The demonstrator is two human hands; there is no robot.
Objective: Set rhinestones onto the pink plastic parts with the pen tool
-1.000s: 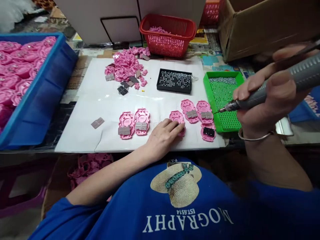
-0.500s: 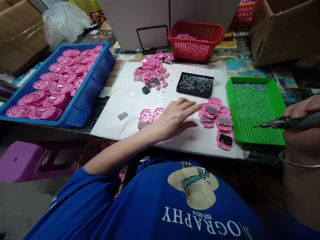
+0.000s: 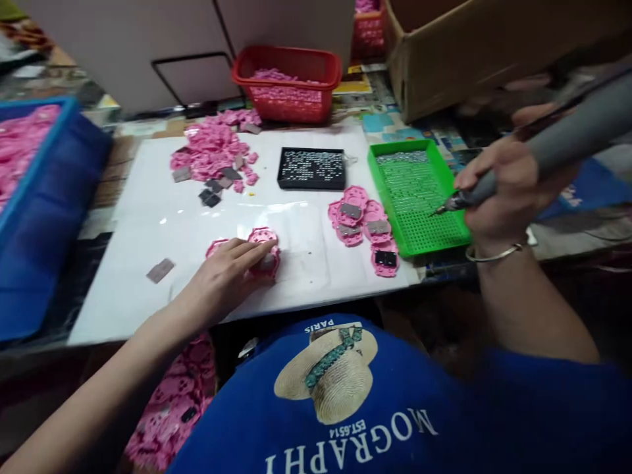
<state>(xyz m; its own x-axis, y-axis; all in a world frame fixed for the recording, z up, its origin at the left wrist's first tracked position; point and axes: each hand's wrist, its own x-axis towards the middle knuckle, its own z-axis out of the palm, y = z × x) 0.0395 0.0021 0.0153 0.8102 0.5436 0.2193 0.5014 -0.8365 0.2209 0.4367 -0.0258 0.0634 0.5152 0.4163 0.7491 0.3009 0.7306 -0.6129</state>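
Observation:
My left hand (image 3: 230, 273) is low over the white work sheet, its fingers and thumb closed about a pink plastic casing (image 3: 264, 235) with a grey plate on it. Partly hidden behind that hand is another pink casing (image 3: 216, 247). My right hand (image 3: 508, 191) grips a grey electric screwdriver (image 3: 567, 135). Its thin bit points down over the green perforated tray (image 3: 402, 247), where small screws (image 3: 402, 158) lie at the far end. Between the hands, several pink casings with grey or black plates (image 3: 378, 228) lie in an overlapping group beside the tray.
A black tray of screws (image 3: 311, 168) sits mid-sheet. Behind are a pile of small pink parts (image 3: 212, 148), a red basket (image 3: 291, 108) and a cardboard box (image 3: 444, 59). A blue crate (image 3: 64, 171) of pink parts stands left. A loose grey plate (image 3: 160, 270) lies near it.
The view has turned right. My left hand has moved left from near the casing group onto a casing, which now lies farther from its neighbour. The screwdriver's bit remains over the green tray.

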